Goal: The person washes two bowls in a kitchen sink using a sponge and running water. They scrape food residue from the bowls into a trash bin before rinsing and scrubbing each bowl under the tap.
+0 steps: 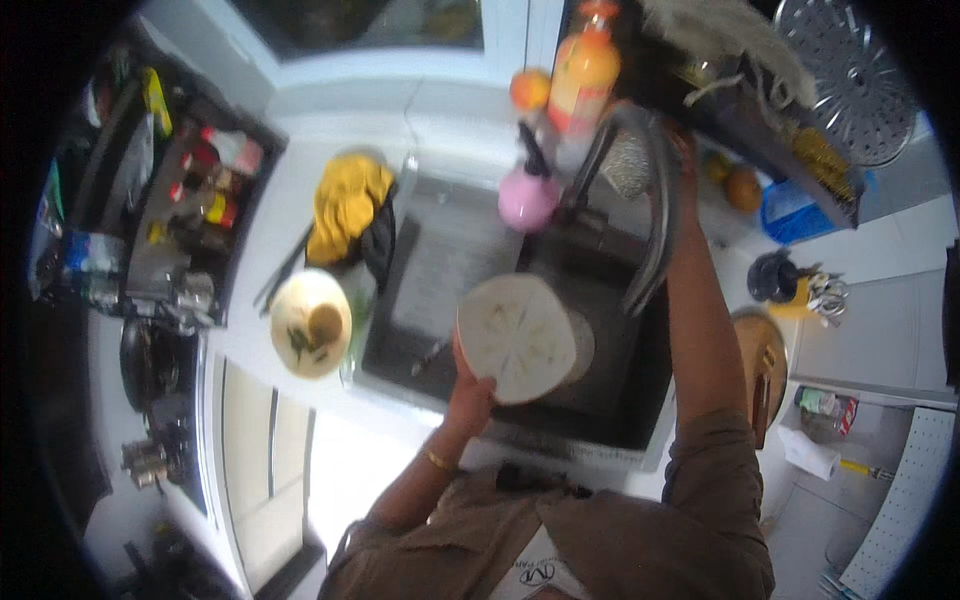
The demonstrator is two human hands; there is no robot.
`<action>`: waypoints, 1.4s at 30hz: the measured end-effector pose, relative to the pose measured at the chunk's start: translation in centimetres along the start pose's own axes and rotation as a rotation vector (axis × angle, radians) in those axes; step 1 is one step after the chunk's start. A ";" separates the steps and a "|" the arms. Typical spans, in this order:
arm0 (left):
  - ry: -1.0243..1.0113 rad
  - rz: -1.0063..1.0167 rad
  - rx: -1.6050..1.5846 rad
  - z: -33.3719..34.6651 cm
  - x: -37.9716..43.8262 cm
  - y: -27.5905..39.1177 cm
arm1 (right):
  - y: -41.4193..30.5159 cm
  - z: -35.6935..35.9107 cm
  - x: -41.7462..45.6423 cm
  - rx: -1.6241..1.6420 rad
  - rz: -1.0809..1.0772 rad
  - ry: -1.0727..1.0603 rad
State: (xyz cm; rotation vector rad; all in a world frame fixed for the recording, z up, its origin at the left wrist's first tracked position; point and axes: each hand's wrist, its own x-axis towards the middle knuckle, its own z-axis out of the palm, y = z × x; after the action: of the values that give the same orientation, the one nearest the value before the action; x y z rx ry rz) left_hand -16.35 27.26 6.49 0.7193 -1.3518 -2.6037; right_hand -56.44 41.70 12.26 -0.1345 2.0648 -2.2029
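Observation:
In the head view my left hand [472, 394] grips the lower left edge of a white patterned plate [517, 337], held over the dark sink [630, 375]. A further pale round dish shows partly behind the plate. My right arm stretches up past the black curved faucet [656, 217]; my right hand [681, 154] is mostly hidden behind it, beside a silvery mesh-like item [627, 166], and I cannot tell whether it holds anything. A pink round bottle with a black pump [528, 199] stands behind the sink.
Left of the sink are a yellow cloth [349, 202] and a white bowl [310, 324] with food bits. An orange liquid bottle [583, 82] and fruit [530, 89] stand at the back. Utensils [827, 298] and a round wooden board [757, 360] are at the right.

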 end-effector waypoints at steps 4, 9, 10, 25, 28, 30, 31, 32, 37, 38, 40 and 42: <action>-0.069 0.034 -0.014 0.2 0.1 -0.4 | 6.2 -5.8 -11.3 0.477 0.358 0.336; -0.068 -0.089 -0.085 1.6 0.0 -0.9 | 9.0 -5.8 -23.5 0.032 0.258 0.079; -0.081 -0.085 -0.060 1.8 -0.1 -1.3 | 8.6 -4.6 -24.9 -0.165 0.224 -0.006; -0.203 0.047 0.162 2.6 -1.5 -0.9 | 6.1 -2.5 -26.5 -0.815 -0.218 -0.652; -0.173 0.060 0.224 2.5 -1.3 -2.4 | 4.8 1.5 -27.1 -0.608 -0.289 -0.558; -0.167 0.064 0.326 2.0 -0.9 -2.5 | 5.1 2.6 -28.4 -0.542 -0.361 -0.682; -0.161 0.042 0.326 1.9 -0.8 -1.9 | 5.0 2.4 -28.9 -0.527 -0.316 -0.794; -0.151 0.020 0.326 1.7 -0.8 -1.2 | 4.9 1.8 -29.1 -0.512 -0.270 -0.905; -0.162 -0.036 0.098 2.8 -2.5 -0.5 | 3.2 1.7 -26.9 -0.844 -0.632 -0.816; -0.169 -0.028 0.073 2.9 -2.6 -0.7 | 3.1 2.4 -27.2 -0.803 -0.650 -0.879; -0.155 -0.036 0.058 3.2 -2.7 -0.2 | 2.4 2.4 -26.3 -0.946 -0.691 -0.837; -0.123 -0.006 0.075 3.5 -2.5 0.8 | 2.4 2.0 -24.0 -1.126 -0.844 -0.703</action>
State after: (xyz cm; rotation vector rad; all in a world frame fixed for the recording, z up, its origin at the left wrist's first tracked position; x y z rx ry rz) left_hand -15.85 30.19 9.70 0.5822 -1.4909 -2.6538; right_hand -32.40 43.15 10.44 -1.7777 2.6280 -0.5703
